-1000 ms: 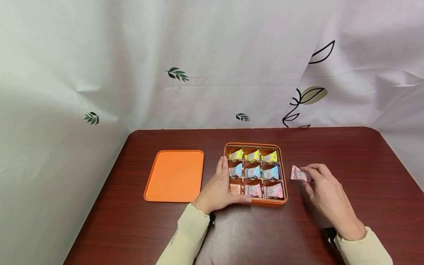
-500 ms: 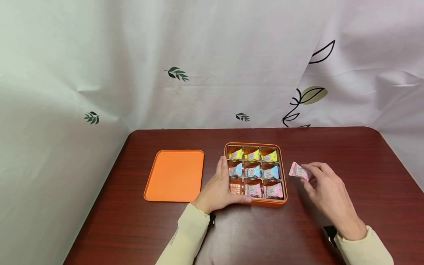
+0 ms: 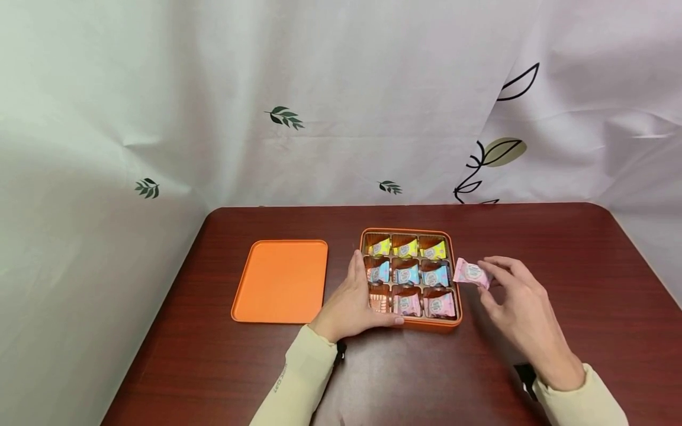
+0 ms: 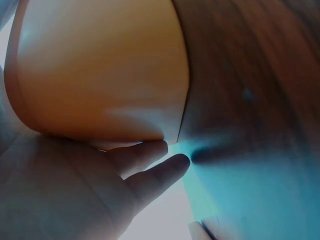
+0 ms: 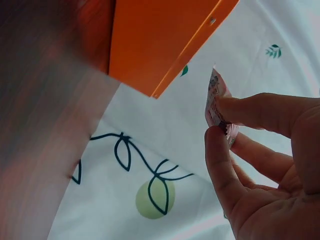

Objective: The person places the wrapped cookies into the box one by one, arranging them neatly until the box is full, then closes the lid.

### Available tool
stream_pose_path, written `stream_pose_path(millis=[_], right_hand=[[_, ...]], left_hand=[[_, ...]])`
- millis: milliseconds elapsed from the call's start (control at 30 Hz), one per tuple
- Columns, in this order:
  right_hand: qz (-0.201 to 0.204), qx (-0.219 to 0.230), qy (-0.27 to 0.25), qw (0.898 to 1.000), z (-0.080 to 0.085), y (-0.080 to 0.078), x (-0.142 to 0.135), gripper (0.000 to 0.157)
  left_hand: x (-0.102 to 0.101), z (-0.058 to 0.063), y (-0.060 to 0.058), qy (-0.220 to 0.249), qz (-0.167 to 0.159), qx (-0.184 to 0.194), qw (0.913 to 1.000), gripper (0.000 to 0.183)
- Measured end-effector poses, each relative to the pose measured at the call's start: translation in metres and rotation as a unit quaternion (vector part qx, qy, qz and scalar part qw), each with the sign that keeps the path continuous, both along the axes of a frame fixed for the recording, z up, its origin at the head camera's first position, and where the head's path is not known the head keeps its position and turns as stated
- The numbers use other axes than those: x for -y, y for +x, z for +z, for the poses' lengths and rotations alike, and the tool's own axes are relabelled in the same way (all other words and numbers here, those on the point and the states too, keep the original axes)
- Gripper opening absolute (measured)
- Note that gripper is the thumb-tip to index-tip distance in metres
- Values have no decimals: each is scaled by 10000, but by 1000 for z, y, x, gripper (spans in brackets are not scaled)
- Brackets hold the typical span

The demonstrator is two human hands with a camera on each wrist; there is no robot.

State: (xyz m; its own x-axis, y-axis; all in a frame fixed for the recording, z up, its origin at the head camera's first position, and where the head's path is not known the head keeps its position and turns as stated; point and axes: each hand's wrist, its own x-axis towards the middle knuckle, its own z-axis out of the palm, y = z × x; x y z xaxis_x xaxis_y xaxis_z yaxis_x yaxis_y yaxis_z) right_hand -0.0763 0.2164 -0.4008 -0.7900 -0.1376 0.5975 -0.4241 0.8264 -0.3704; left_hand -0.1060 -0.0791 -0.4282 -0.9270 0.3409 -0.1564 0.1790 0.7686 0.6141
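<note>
An orange tin (image 3: 429,326) holds a divided tray of small wrapped candies: a yellow row at the back, a blue row in the middle, and two pink candies (image 3: 439,306) in the front row. The front left compartment (image 3: 379,303) has no candy in it. My left hand (image 3: 348,305) rests against the tin's left side, fingers straight and thumb along the front edge. Between thumb and fingers, my right hand (image 3: 524,307) pinches a pink wrapped candy (image 3: 471,273) just above the tin's right rim. In the right wrist view that candy (image 5: 216,102) is seen edge-on.
Left of the tin, an orange lid (image 3: 282,282) lies flat on the dark red wooden table (image 3: 405,378). A white cloth with leaf prints (image 3: 341,106) hangs behind the table and along its sides.
My right hand has moved left with the pink candy, from beside the tin to its right rim. My left hand, the tin and the lid have stayed in place.
</note>
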Motion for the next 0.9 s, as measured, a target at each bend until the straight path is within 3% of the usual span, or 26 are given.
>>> stream_pose_path(millis=[500, 667, 900], right_hand=[[786, 91, 11, 9969, -2, -3, 28, 43], [1192, -6, 49, 9929, -6, -5, 35, 41], [1812, 8, -290, 9830, -6, -6, 46, 41]], left_hand=[[3, -1, -2, 222, -62, 157, 9996, 148], [3, 0, -2, 253, -47, 163, 9995, 147], [3, -1, -2, 289, -62, 164, 9994, 145]])
